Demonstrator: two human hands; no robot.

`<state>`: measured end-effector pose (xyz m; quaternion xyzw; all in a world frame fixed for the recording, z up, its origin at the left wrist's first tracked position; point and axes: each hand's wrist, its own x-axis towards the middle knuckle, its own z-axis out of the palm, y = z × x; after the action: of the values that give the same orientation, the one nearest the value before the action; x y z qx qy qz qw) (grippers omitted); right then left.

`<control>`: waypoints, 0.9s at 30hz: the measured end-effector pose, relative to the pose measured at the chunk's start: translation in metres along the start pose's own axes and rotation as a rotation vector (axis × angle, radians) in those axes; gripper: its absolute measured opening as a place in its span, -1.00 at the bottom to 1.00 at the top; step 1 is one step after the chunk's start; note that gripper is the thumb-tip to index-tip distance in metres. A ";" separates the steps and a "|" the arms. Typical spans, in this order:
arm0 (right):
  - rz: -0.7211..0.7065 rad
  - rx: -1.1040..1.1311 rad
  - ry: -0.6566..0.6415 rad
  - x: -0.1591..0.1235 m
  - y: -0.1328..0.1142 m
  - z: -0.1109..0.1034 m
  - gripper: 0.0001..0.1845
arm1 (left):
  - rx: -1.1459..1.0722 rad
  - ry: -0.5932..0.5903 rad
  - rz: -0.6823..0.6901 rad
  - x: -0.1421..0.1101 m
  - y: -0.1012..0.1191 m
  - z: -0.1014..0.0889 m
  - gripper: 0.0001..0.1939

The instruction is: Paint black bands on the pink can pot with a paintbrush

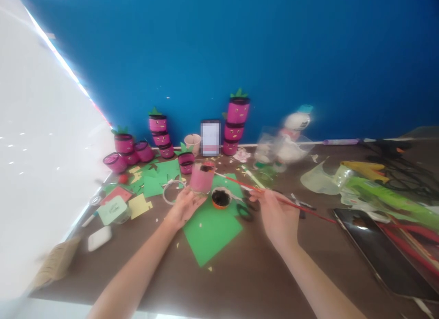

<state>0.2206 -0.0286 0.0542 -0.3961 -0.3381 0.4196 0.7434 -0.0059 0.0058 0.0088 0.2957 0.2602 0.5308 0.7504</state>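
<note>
One pink cup [201,179] is held near its base in the person's left hand [187,205] over a cluttered brown table [267,273], while the right hand [279,216], apart from it, pinches a thin red paintbrush [252,187]. From where I stand, the brush tip is close to the cup, though I cannot tell whether they touch. Just beside the cup, a small orange pot [221,198], black inside, sits on green paper [212,236].
</note>
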 end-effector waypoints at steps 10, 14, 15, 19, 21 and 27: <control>0.020 -0.134 0.054 -0.001 0.004 -0.004 -0.82 | 0.014 0.000 -0.014 0.000 -0.001 -0.001 -0.53; 0.025 -0.152 0.088 -0.001 0.002 -0.001 -0.81 | 0.003 0.004 -0.002 -0.001 0.000 0.000 -0.54; 0.021 -0.152 0.096 -0.001 0.001 0.000 -0.80 | -0.001 0.007 0.001 0.000 0.000 0.000 -0.55; 0.000 -0.112 0.079 -0.001 0.000 0.001 -0.78 | -0.006 0.018 0.012 0.000 -0.001 0.000 -0.59; 0.002 -0.079 0.051 -0.002 0.000 0.002 -0.78 | -0.002 0.014 0.012 0.000 -0.001 -0.001 -0.56; 0.026 -0.123 0.022 -0.006 0.005 0.000 -0.80 | 0.017 0.019 -0.005 -0.001 -0.002 -0.001 -0.51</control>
<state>0.2161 -0.0322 0.0491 -0.4499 -0.3501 0.4035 0.7157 -0.0050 0.0048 0.0070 0.2965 0.2724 0.5296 0.7466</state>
